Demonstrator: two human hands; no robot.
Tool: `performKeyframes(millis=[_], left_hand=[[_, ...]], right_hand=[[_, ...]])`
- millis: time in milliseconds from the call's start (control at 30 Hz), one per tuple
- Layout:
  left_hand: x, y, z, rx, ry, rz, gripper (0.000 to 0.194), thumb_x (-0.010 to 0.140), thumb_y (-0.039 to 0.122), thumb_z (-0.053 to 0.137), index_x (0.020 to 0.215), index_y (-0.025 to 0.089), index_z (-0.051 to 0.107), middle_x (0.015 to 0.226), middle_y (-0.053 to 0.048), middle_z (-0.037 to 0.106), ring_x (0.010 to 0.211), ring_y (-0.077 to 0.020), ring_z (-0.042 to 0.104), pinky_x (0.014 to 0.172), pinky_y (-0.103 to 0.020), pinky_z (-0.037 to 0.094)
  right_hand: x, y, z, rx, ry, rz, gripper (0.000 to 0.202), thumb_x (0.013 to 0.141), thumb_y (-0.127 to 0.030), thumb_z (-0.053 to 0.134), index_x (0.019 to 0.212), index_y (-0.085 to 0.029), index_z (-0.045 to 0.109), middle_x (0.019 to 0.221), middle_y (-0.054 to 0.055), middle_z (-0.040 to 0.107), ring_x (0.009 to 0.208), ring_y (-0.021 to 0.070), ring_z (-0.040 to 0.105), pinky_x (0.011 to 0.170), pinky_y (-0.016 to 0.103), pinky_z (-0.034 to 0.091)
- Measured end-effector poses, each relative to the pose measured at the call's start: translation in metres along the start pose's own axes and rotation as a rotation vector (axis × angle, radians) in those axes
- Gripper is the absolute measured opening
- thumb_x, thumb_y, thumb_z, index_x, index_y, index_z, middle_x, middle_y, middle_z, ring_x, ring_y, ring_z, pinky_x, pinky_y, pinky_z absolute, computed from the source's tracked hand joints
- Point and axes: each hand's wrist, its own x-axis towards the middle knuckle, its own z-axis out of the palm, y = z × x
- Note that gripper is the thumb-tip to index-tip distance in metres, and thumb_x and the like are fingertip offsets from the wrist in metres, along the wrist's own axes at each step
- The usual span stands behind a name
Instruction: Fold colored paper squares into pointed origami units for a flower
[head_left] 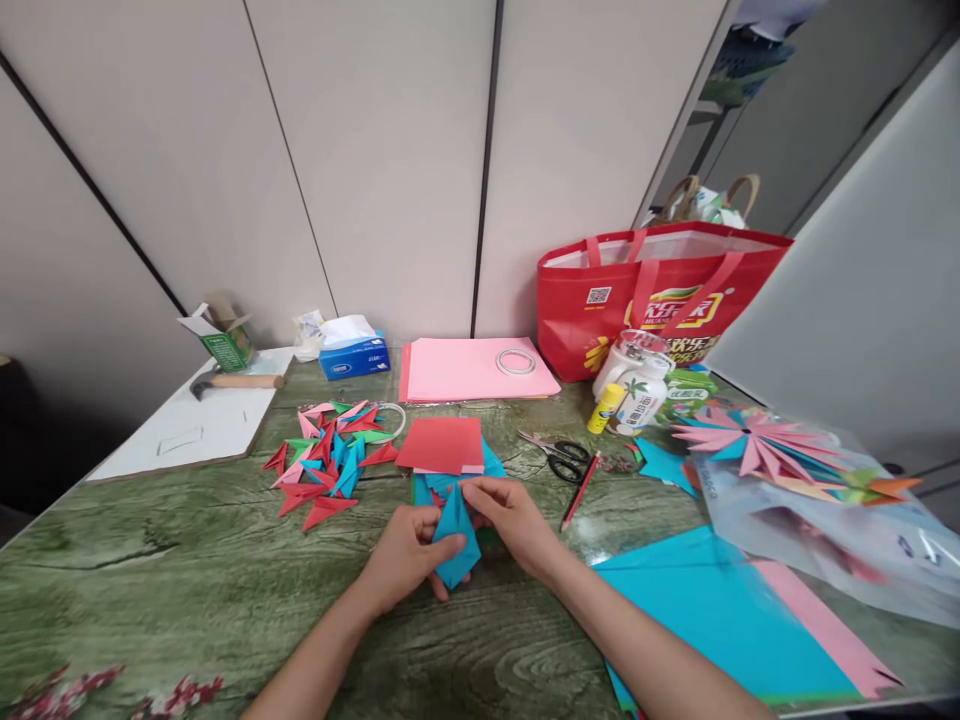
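Note:
A blue folded paper (456, 545), kite-shaped with a narrow tip pointing away from me, is held between both hands above the table. My left hand (409, 558) grips its left side and lower part, thumb on top and fingers underneath. At the upper tip, my right hand (510, 515) pinches the paper between thumb and fingers. Just beyond the hands lies a stack of small squares with a red sheet (442, 445) on top and blue ones partly hidden beneath. Left of it is a pile of folded red, blue, pink and green pieces (330, 465).
Scissors (566, 462) and a red pencil (580, 492) lie right of the hands. Farther right are a glue stick (604, 408), large blue sheets (727, 610) and a paper star (750, 440). Behind stand a red bag (570, 320) and tissue box (355, 358); a hammer (244, 381) lies left.

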Motion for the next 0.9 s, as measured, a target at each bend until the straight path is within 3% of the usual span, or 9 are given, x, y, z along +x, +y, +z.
performKeyframes(millis=[67,300,367,500,567,733,900], left_hand=[[0.000,0.001,-0.002,-0.005,-0.002,0.014,0.024,0.067,0.034,0.062,0.068,0.010,0.056,0.055,-0.006,0.065,0.049,-0.0170,0.061,0.036,-0.022,0.047],[0.000,-0.002,0.002,-0.028,-0.015,0.016,0.025,0.067,0.034,0.063,0.067,0.010,0.057,0.055,-0.007,0.066,0.049,-0.0172,0.061,0.037,-0.023,0.048],[0.001,-0.002,0.000,-0.048,0.020,0.027,0.027,0.066,0.035,0.064,0.069,0.009,0.058,0.056,-0.008,0.066,0.048,-0.0173,0.061,0.037,-0.023,0.048],[0.001,0.001,-0.008,-0.100,0.145,0.079,0.030,0.066,0.037,0.064,0.075,0.009,0.060,0.058,-0.008,0.067,0.051,-0.0187,0.062,0.039,-0.026,0.050],[0.001,0.002,-0.011,-0.117,0.168,0.075,0.031,0.066,0.037,0.064,0.078,0.009,0.061,0.059,-0.007,0.067,0.054,-0.0199,0.063,0.042,-0.028,0.052],[0.002,0.000,-0.011,-0.166,0.145,0.026,0.032,0.067,0.038,0.063,0.080,0.009,0.063,0.064,-0.008,0.068,0.062,-0.0210,0.064,0.055,-0.035,0.055],[0.001,-0.001,-0.010,-0.197,0.058,-0.003,0.034,0.069,0.039,0.062,0.080,0.008,0.064,0.066,-0.009,0.068,0.063,-0.0218,0.065,0.057,-0.036,0.055]], right_hand=[[0.000,0.000,-0.001,0.029,-0.008,-0.016,0.028,0.066,-0.042,0.060,0.067,-0.014,0.062,0.056,-0.002,0.052,0.053,0.0091,0.044,0.053,0.022,0.038],[0.001,0.007,0.003,0.002,0.158,-0.051,0.030,0.061,-0.042,0.066,0.056,-0.013,0.059,0.050,-0.003,0.050,0.049,0.0080,0.041,0.049,0.021,0.036],[0.001,0.006,0.000,0.024,0.114,-0.027,0.030,0.062,-0.043,0.065,0.061,-0.014,0.062,0.055,-0.002,0.054,0.051,0.0090,0.045,0.051,0.022,0.039],[0.001,0.004,-0.008,0.071,-0.146,0.060,0.031,0.066,-0.044,0.063,0.078,-0.016,0.068,0.065,0.000,0.062,0.057,0.0114,0.054,0.055,0.024,0.043],[0.001,0.004,-0.010,0.046,-0.217,0.053,0.029,0.065,-0.041,0.065,0.080,-0.016,0.069,0.064,0.000,0.063,0.056,0.0110,0.055,0.053,0.023,0.043],[0.002,0.006,-0.012,0.070,-0.196,0.074,0.024,0.065,-0.036,0.067,0.076,-0.015,0.070,0.063,0.000,0.065,0.053,0.0095,0.057,0.053,0.022,0.045],[0.000,0.006,-0.013,0.107,-0.214,0.166,0.027,0.060,-0.034,0.071,0.077,-0.013,0.070,0.062,0.001,0.066,0.051,0.0100,0.059,0.053,0.022,0.047]])
